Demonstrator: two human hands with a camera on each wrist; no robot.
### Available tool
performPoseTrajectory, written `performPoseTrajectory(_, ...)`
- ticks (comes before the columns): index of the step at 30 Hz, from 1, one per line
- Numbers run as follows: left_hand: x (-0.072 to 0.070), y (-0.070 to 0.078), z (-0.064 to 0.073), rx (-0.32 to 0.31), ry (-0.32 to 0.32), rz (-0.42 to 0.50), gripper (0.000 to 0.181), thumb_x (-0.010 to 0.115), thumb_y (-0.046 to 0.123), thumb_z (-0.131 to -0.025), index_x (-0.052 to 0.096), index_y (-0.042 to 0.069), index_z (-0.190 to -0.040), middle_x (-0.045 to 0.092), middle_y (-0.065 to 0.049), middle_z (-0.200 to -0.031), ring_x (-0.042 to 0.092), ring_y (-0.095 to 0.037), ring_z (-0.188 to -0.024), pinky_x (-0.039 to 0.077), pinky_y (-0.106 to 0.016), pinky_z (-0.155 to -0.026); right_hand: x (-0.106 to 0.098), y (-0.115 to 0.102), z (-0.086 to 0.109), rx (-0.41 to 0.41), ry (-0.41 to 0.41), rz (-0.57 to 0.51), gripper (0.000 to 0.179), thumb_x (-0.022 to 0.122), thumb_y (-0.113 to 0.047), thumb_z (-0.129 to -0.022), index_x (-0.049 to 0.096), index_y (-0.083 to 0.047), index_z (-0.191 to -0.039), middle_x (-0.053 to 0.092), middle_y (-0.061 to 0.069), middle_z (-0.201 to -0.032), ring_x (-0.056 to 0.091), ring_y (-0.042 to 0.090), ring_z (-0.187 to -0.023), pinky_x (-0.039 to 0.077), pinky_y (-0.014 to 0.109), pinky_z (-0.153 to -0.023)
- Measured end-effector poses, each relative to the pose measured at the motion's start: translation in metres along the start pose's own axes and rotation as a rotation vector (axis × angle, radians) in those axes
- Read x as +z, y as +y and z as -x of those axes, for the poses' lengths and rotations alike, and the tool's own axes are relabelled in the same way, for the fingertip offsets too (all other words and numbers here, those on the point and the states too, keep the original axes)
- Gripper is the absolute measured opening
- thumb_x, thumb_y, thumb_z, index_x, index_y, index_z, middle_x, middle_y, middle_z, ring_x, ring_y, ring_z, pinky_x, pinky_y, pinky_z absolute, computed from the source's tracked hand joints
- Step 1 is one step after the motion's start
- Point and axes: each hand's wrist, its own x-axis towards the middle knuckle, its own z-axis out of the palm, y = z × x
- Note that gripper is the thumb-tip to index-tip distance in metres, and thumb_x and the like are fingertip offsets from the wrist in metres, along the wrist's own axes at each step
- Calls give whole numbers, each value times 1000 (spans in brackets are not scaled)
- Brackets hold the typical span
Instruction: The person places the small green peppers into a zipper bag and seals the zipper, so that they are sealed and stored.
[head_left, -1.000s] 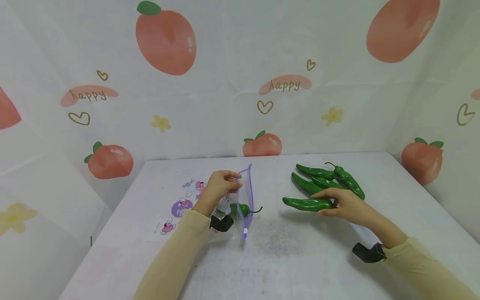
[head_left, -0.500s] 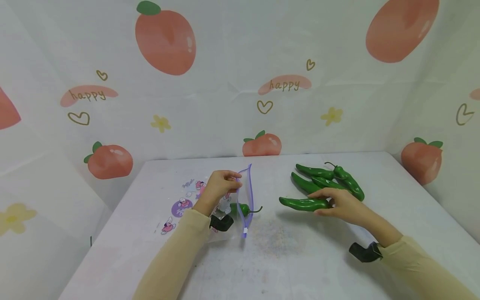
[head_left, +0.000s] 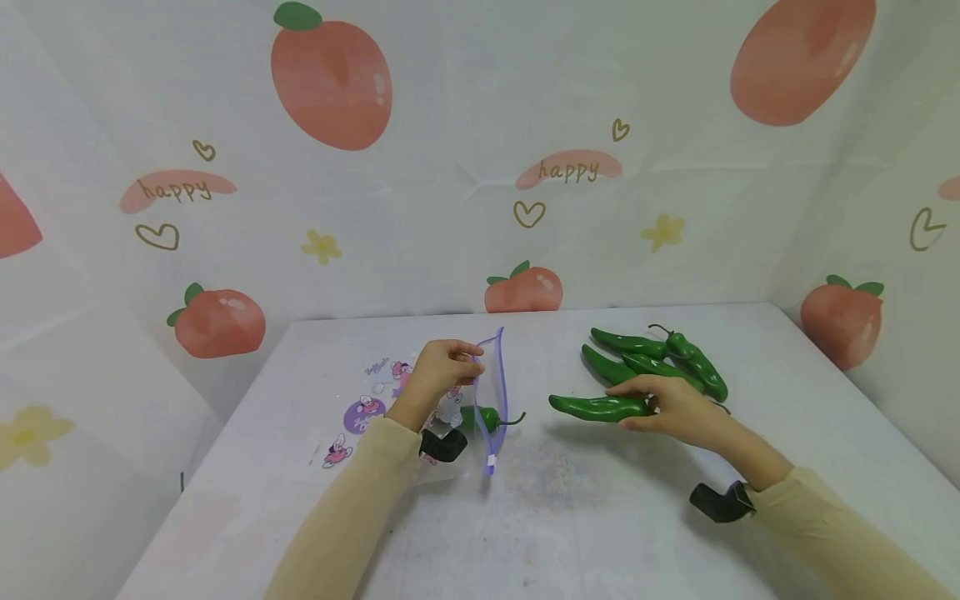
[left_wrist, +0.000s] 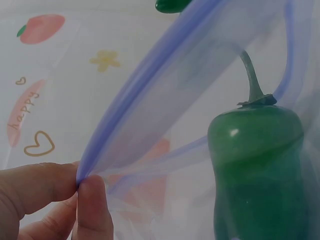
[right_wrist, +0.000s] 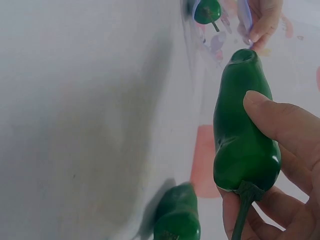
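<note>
Jutting leftward, a green pepper (right_wrist: pixel 239 127) sits clamped between the right fingers (right_wrist: pixel 285 120); left fingers (left_wrist: pixel 94 207) pinch a bag (head_left: pixel 366 416).

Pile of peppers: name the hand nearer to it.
Right. The right hand is at the near edge of the pile, holding another pepper; the left hand is farther away, to its left, pinching the bag.

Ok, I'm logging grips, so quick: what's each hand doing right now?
Left hand: pinching the plastic bag by its edge.
Right hand: holding a green pepper.
</note>
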Motion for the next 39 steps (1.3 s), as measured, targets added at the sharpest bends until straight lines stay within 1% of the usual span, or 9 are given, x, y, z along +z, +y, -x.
performPoseTrajectory(3,-1,0,0,-8,3,-7,25,73,2,-83,70,0,-108,66,-10,-91,68,-17,-78,59,-30,-77,0,-4,-2,-9,-5,-4,40,82,-22,-77,70,-15,-115,65,-5,-95,47,9,-77,42,20,-59)
performPoseTrajectory(7,-1,1,1,-15,0,-4,25,72,2,-84,70,0,-108,66,-10,-92,67,-18,-78,59,-30,-77,2,-6,-4,-20,-10,-17,40,81,-21,-78,70,-14,-116,65,-4,-95,47,9,-75,41,20,-58)
performPoseTrajectory(10,0,1,0,-13,-1,5,26,72,1,-83,70,0,-109,66,-10,-92,66,-14,-75,59,-30,-77,5,-5,-6,-17,-12,-25,40,81,-20,-78,70,-15,-116,66,-5,-97,46,9,-75,41,20,-58)
performPoseTrajectory(15,0,0,-1,5,-3,3,25,72,1,-84,70,-1,-108,66,-11,-91,66,-13,-75,59,-31,-77,9,-5,-9,-18,-22,-35,40,81,-20,-78,70,-15,-116,67,-4,-100,46,9,-76,42,20,-59)
performPoseTrajectory(26,1,-1,-2,7,-1,-10,25,73,3,-83,70,-1,-108,67,-12,-94,67,-16,-77,59,-31,-77,14,-9,-15,-41,-21,-38,39,82,-22,-77,70,-14,-114,68,-3,-100,48,8,-75,43,20,-60)
performPoseTrajectory(31,1,1,-1,-3,13,-32,26,74,2,-82,71,1,-108,67,-11,-91,67,-16,-75,59,-30,-75,16,-11,-19,-60,-33,-56,40,81,-23,-78,70,-13,-115,69,-2,-103,49,7,-77,46,21,-63)
performPoseTrajectory(36,1,0,-2,-14,10,-46,26,73,3,-83,70,2,-109,66,-10,-91,69,-21,-80,59,-30,-76,19,-14,-22,-75,-44,-77,40,81,-20,-78,70,-13,-115,70,-2,-106,51,5,-79,50,25,-68)
performPoseTrajectory(39,1,-1,-2,-17,7,-49,26,72,3,-84,70,2,-109,67,-11,-94,69,-21,-81,58,-30,-78,20,-16,-23,-79,-46,-79,40,81,-20,-78,70,-13,-115,70,-3,-106,52,4,-80,50,24,-68)
